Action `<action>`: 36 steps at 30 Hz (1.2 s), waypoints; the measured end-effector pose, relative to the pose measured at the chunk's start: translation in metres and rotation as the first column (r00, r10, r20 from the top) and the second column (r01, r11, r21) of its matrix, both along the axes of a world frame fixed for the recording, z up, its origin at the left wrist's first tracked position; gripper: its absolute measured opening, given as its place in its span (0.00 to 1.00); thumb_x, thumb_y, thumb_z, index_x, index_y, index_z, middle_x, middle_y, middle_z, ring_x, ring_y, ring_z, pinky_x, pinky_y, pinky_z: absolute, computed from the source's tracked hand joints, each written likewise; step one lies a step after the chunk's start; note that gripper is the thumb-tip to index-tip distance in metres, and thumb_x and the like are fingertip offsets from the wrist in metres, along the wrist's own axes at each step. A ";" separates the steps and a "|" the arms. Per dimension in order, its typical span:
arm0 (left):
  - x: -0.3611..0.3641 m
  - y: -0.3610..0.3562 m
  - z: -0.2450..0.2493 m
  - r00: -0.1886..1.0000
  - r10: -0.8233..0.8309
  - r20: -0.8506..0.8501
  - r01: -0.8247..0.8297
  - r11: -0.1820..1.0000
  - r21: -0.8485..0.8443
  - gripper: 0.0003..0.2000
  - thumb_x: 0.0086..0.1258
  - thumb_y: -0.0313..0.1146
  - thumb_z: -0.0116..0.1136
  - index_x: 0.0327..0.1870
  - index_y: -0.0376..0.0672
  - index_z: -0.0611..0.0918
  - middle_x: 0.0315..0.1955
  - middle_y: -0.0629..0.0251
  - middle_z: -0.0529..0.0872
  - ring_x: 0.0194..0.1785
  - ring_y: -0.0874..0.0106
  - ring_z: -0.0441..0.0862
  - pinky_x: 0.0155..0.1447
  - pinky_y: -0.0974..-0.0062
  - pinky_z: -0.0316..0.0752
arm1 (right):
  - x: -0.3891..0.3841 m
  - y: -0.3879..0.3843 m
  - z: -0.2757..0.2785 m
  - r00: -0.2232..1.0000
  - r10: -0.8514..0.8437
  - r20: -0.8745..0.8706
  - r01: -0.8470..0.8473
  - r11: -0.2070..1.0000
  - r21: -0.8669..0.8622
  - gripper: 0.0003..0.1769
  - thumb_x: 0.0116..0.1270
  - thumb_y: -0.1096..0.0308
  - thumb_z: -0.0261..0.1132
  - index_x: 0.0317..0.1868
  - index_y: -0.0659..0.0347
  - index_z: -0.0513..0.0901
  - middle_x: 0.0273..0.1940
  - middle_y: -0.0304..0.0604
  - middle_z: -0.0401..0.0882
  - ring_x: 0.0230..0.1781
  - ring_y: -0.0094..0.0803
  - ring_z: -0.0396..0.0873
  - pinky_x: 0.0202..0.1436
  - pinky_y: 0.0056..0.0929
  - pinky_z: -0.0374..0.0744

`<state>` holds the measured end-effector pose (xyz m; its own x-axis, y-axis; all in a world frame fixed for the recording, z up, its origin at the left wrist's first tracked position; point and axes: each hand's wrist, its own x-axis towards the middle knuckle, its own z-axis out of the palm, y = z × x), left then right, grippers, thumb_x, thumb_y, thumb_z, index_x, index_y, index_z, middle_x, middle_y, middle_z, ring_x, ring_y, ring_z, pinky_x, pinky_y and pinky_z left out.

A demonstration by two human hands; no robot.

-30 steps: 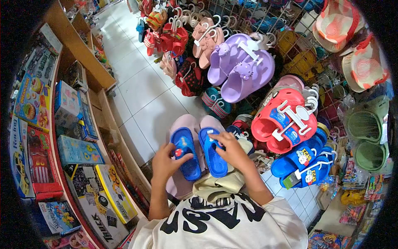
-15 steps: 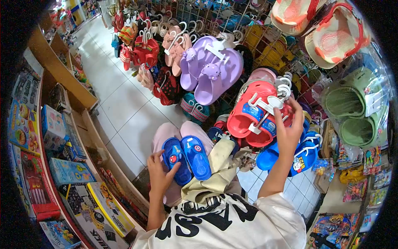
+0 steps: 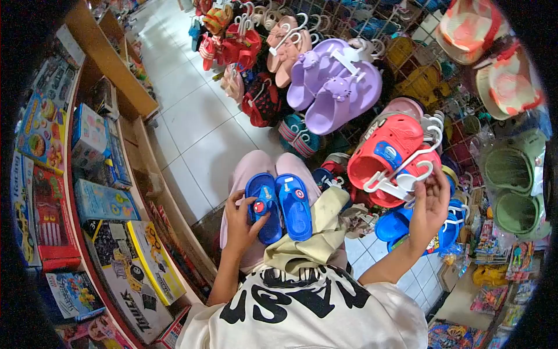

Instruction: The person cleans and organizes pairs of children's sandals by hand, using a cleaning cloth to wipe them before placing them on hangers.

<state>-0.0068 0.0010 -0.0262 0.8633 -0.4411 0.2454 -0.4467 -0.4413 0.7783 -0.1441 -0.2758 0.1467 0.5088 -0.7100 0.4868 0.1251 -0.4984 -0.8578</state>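
A pair of blue slides (image 3: 295, 207) with round character badges lies on the lap, over pink trousers (image 3: 254, 166). My left hand (image 3: 243, 225) closes on the outer edge of the left slide, thumb on its near side. To the right, a pair of red clogs (image 3: 388, 152) with blue strap patches hangs from the rack on a white plastic hanger (image 3: 401, 179). My right hand (image 3: 431, 203) has its bent fingers at the lower end of that hanger; the exact contact is partly hidden. Behind the right wrist are blue slippers (image 3: 395, 224).
Purple slippers (image 3: 334, 87), peach sandals (image 3: 289, 51) and other footwear hang along a wire rack (image 3: 372, 17). Bagged green clogs (image 3: 514, 186) hang at the right. A shelf of boxed toys (image 3: 104, 200) runs down the left. A beige cloth (image 3: 314, 232) lies on the lap. White floor tiles (image 3: 200, 119) stretch ahead.
The view has shifted, so most things sit further right. The red clogs' hanger has tilted downward, and my right hand has moved from above it to its lower end. My left hand stays at the blue slides.
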 end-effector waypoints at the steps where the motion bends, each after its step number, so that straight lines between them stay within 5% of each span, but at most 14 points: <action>1: 0.000 0.000 -0.002 1.000 0.000 0.012 0.000 1.000 -0.016 0.23 0.51 0.37 0.71 0.48 0.44 0.78 0.55 0.50 0.69 0.59 0.52 0.67 0.60 0.58 0.64 | -0.001 0.006 -0.006 0.999 0.029 -0.016 -0.028 0.999 0.039 0.23 0.64 0.81 0.61 0.61 0.68 0.70 0.47 0.42 0.76 0.45 0.25 0.76 0.46 0.22 0.75; 3: -0.002 0.002 -0.010 0.999 0.004 0.039 -0.002 0.999 -0.049 0.24 0.49 0.36 0.73 0.48 0.44 0.78 0.55 0.50 0.68 0.60 0.53 0.67 0.59 0.60 0.65 | 0.006 0.016 -0.017 0.974 0.216 -0.070 -0.204 0.968 0.147 0.24 0.63 0.80 0.61 0.61 0.67 0.71 0.47 0.41 0.76 0.44 0.25 0.76 0.47 0.24 0.75; 7: -0.004 0.007 -0.017 0.996 -0.021 0.092 0.033 0.991 -0.129 0.25 0.45 0.36 0.75 0.46 0.46 0.78 0.57 0.51 0.67 0.60 0.55 0.67 0.57 0.61 0.67 | 0.059 0.041 -0.036 0.791 0.425 -0.440 -0.439 0.895 0.076 0.24 0.62 0.76 0.61 0.60 0.62 0.72 0.46 0.46 0.78 0.45 0.32 0.77 0.50 0.29 0.74; 10: -0.007 0.013 -0.018 0.991 -0.037 0.126 0.055 0.989 -0.135 0.25 0.43 0.37 0.76 0.46 0.47 0.79 0.56 0.52 0.67 0.60 0.56 0.67 0.55 0.62 0.67 | 0.101 0.039 -0.065 0.716 0.518 -0.469 -0.626 0.773 -0.103 0.22 0.63 0.77 0.59 0.58 0.62 0.73 0.43 0.49 0.76 0.41 0.36 0.78 0.47 0.29 0.74; 13: -0.010 0.018 -0.017 0.993 0.000 0.117 0.013 0.993 -0.115 0.26 0.43 0.35 0.77 0.46 0.46 0.77 0.57 0.51 0.65 0.60 0.55 0.68 0.59 0.59 0.69 | 0.123 0.038 -0.067 0.564 0.636 -0.527 -0.769 0.636 -0.056 0.22 0.63 0.76 0.59 0.58 0.62 0.73 0.45 0.50 0.77 0.42 0.39 0.77 0.48 0.31 0.75; 21: -0.010 0.016 -0.016 0.983 -0.037 0.181 0.052 0.995 -0.082 0.27 0.42 0.39 0.78 0.46 0.49 0.79 0.54 0.54 0.69 0.59 0.57 0.68 0.54 0.62 0.69 | 0.145 0.048 -0.087 0.416 0.717 -0.559 -0.854 0.519 0.030 0.21 0.63 0.73 0.59 0.58 0.62 0.74 0.45 0.51 0.77 0.44 0.42 0.78 0.50 0.34 0.74; 26: -0.006 0.016 -0.018 0.988 -0.035 0.153 0.045 0.997 -0.057 0.28 0.40 0.41 0.78 0.46 0.48 0.80 0.54 0.53 0.69 0.59 0.57 0.67 0.55 0.61 0.67 | 0.141 0.049 -0.093 0.596 0.681 -0.426 -0.683 0.709 0.177 0.20 0.63 0.79 0.60 0.57 0.63 0.75 0.44 0.42 0.76 0.42 0.25 0.76 0.48 0.26 0.78; 29: -0.003 0.014 0.001 0.985 -0.096 0.144 0.109 0.990 -0.089 0.26 0.44 0.41 0.74 0.45 0.45 0.79 0.53 0.53 0.70 0.59 0.56 0.68 0.58 0.62 0.66 | 0.137 0.055 -0.095 0.665 0.668 -0.335 -0.645 0.739 0.193 0.19 0.63 0.76 0.61 0.55 0.61 0.75 0.41 0.48 0.77 0.39 0.35 0.79 0.45 0.32 0.79; 32: 0.016 0.021 0.008 0.994 -0.102 0.035 0.108 0.962 -0.253 0.23 0.48 0.41 0.68 0.46 0.42 0.79 0.52 0.52 0.71 0.58 0.57 0.69 0.60 0.62 0.64 | 0.131 0.063 -0.096 0.697 0.649 -0.304 -0.601 0.760 0.247 0.18 0.64 0.76 0.60 0.55 0.61 0.75 0.41 0.48 0.77 0.40 0.34 0.79 0.45 0.32 0.79; 33: 0.023 0.014 0.008 0.996 -0.056 -0.067 0.020 0.893 -0.450 0.19 0.56 0.40 0.62 0.46 0.40 0.78 0.51 0.51 0.73 0.56 0.58 0.72 0.62 0.63 0.63 | 0.129 0.068 -0.094 0.692 0.657 -0.299 -0.612 0.754 0.241 0.18 0.64 0.76 0.60 0.55 0.61 0.75 0.41 0.48 0.77 0.40 0.34 0.79 0.45 0.32 0.79; 36: 0.050 -0.009 0.073 0.990 -0.082 -0.114 0.025 0.905 -0.425 0.15 0.61 0.33 0.61 0.47 0.38 0.78 0.44 0.55 0.80 0.49 0.65 0.78 0.55 0.69 0.70 | 0.127 0.084 -0.084 0.663 0.685 -0.301 -0.650 0.727 0.222 0.19 0.63 0.76 0.60 0.55 0.61 0.74 0.42 0.49 0.77 0.42 0.36 0.80 0.45 0.31 0.79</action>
